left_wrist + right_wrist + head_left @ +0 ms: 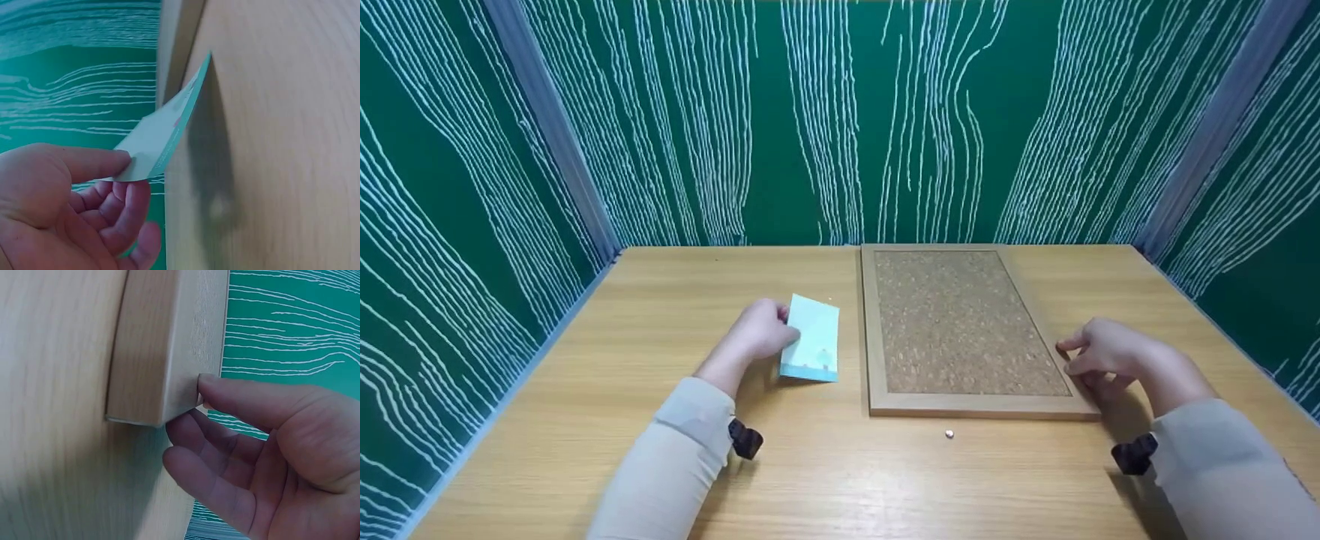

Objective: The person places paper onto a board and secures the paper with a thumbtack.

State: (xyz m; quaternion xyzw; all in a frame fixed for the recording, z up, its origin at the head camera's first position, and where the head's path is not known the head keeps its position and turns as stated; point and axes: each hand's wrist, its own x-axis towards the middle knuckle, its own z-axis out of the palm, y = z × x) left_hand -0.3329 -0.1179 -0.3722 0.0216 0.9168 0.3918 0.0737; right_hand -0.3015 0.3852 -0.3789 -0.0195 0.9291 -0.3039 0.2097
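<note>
My left hand (765, 328) pinches a pale green sheet of note paper (814, 341) by its left edge, thumb on the printed face. In the left wrist view the paper (160, 132) tilts up and bows slightly, its darker green strip along one edge, its shadow on the wood. A cork board (960, 322) with a pale wooden frame (982, 405) lies flat on the table. At the frame's right side, near the close corner, my right hand (1117, 356) grips the edge. In the right wrist view its thumb rests on the frame (143, 354), with curled fingers beside the corner.
A small shiny silver piece (949, 434) lies on the wooden table (847, 480) just in front of the board. Green walls (802, 150) with white wavy lines stand behind and at both sides. Each wrist carries a small black camera.
</note>
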